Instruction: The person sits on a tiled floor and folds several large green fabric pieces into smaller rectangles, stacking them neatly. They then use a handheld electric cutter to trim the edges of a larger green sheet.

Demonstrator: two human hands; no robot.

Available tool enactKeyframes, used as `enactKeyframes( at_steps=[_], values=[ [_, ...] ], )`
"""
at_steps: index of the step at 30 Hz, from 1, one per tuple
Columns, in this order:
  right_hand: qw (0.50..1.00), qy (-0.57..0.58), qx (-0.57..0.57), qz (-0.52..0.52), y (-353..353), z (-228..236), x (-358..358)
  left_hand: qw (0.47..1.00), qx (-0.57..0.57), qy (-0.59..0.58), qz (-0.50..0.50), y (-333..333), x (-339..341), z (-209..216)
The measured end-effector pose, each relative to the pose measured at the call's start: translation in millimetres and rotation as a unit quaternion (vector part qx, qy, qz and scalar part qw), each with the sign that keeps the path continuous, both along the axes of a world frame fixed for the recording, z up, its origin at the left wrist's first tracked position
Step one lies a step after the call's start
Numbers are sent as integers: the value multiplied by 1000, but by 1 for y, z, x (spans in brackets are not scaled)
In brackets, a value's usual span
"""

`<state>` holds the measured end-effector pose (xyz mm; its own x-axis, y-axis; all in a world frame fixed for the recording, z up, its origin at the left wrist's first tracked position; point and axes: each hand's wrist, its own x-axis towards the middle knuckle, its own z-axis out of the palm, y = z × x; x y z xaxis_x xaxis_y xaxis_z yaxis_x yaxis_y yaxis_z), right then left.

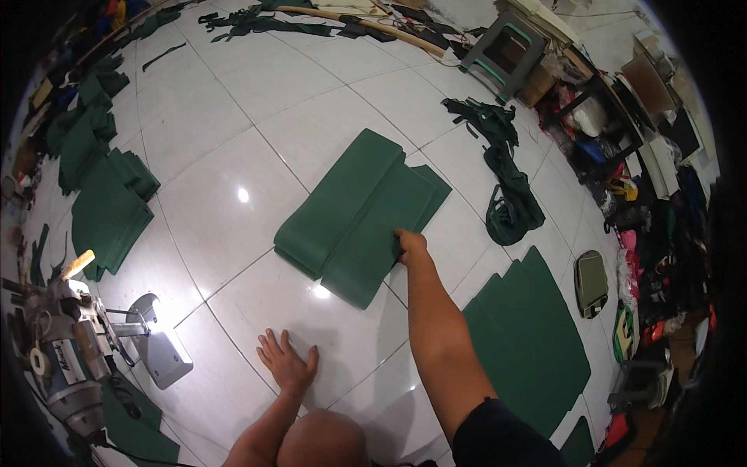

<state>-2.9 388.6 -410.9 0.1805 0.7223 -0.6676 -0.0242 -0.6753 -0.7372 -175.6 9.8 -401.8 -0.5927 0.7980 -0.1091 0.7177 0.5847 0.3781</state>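
Note:
Two stacks of cut dark green fabric lie side by side on the tiled floor in front of me: a left stack (338, 198) and a right stack (373, 245). My right hand (411, 245) reaches forward and pinches the right edge of the right stack. Its thumb lies on top, and the fingers underneath are mostly hidden. My left hand (286, 362) rests flat on the white tiles, fingers spread, with nothing in it. It is nearer to me than the stacks and apart from them.
A cutting machine (70, 358) with a metal base plate (162, 342) stands at left. Green piles (113, 210) lie beyond it. At right are a large green stack (529, 342), a scrap heap (510, 187), an olive pouch (591, 284) and crowded shelving (622, 148). A grey stool (506, 54) stands far right.

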Motion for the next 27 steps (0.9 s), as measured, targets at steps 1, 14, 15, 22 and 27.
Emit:
enactKeyframes(
  at_steps=[1, 14, 15, 22, 27],
  values=[
    [999, 41, -12, -19, 5, -4, 15, 1000, 5, -1, -8, 2, 4, 0],
    [994, 100, 21, -45, -6, -4, 23, 1000, 2, 2, -27, 0, 4, 3],
    [991, 121, 42, -42, -7, -5, 31, 999, 13, 1, -31, 2, 6, 2],
    [973, 185, 100, -98, -27, 17, 53, 1000, 7, -7, -30, 3, 8, 4],
    [996, 1, 86, 5, -28, 44, 28, 1000, 0, 8, -26, -1, 3, 3]
  ],
)
